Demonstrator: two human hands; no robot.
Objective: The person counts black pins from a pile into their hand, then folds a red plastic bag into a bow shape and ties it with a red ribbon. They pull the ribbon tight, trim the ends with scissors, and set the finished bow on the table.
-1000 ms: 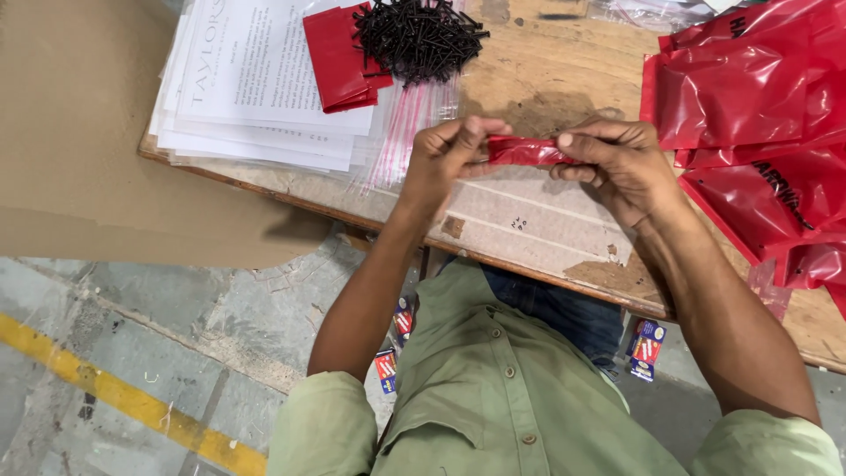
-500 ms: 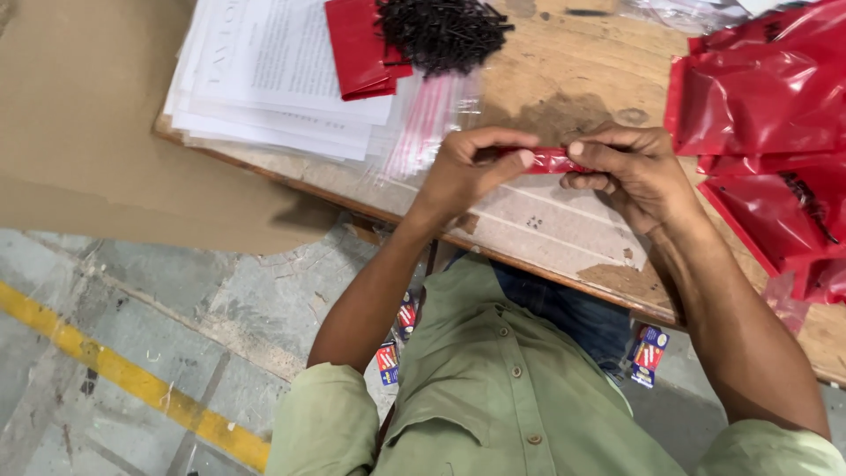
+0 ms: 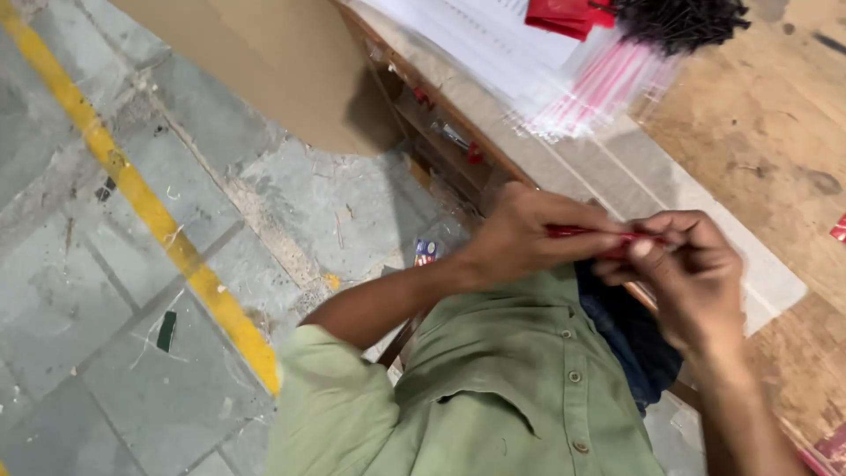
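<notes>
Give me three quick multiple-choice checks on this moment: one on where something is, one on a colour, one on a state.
1. Where is the pile of small black parts?
A. On the floor by the painted line
B. At the far end of the wooden table, beside the stack of white papers
C. In the person's lap

2. What colour is the floor line?
A. Yellow
B. White
C. Blue

3. How is the thin red strip held?
A. Lying loose on the table
B. In one hand only
C. Pinched between the left hand and the right hand

Answers: 1 B, the pile sits at the top of the view next to the papers; 2 A, the stripe is plainly yellow; 3 C, both hands' fingers close on it.
</notes>
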